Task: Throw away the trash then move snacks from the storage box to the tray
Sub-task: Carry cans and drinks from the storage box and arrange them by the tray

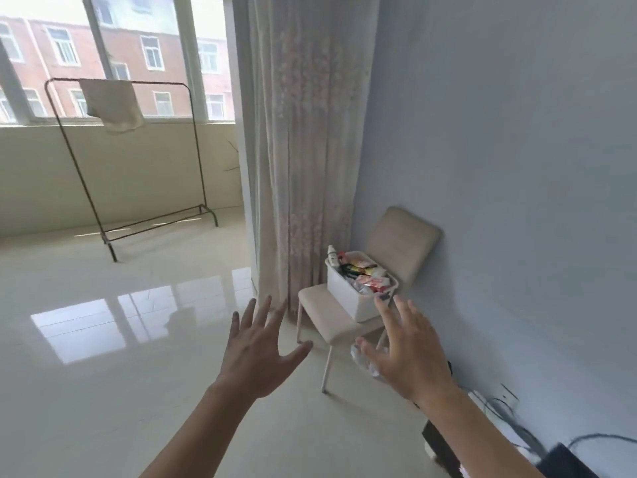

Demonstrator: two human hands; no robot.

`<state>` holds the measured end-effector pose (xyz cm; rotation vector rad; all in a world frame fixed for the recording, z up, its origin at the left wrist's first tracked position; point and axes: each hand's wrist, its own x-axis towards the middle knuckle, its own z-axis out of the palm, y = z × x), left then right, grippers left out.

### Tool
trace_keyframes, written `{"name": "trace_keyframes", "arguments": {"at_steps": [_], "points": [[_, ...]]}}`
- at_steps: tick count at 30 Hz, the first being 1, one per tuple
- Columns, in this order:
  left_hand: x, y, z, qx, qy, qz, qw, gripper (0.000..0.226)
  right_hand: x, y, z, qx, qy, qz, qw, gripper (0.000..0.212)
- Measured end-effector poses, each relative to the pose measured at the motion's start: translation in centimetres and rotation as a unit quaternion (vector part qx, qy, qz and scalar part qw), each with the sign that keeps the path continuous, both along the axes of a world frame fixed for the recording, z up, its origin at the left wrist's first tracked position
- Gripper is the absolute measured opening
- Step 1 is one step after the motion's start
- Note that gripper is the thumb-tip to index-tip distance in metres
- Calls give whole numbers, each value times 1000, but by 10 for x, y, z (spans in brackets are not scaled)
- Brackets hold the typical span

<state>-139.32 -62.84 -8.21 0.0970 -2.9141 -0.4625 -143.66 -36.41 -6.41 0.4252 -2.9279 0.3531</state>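
Observation:
A white storage box [344, 298] full of snack packets [368, 277] stands on the seat of a beige chair [400, 243] against the right wall. Both my hands are stretched out in front of me with fingers spread and nothing in them. My left hand [258, 346] hovers over the floor, left of the chair. My right hand [410, 353] is in front of the chair's right side, short of the box. A crumpled clear plastic bag [363, 362] lies on the floor under the chair, partly hidden by my right hand. No tray is in view.
A pale curtain [303, 132] hangs just behind the chair. A black clothes rack [131, 160] with a towel stands by the window at back left. Cables, a wall socket [506, 395] and dark objects lie along the right wall at bottom right. The glossy tile floor [103, 339] stretches left.

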Motion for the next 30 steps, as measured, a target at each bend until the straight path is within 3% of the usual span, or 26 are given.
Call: {"name": "trace_keyframes", "arguments": {"at_steps": [11, 30], "points": [[-180, 8, -26, 4, -9, -101, 995, 99, -122, -2, -27, -31, -34, -77, 996, 88], [-458, -26, -17, -8, -60, -165, 984, 94, -386, -52, -56, -78, -25, -114, 990, 82]]}}
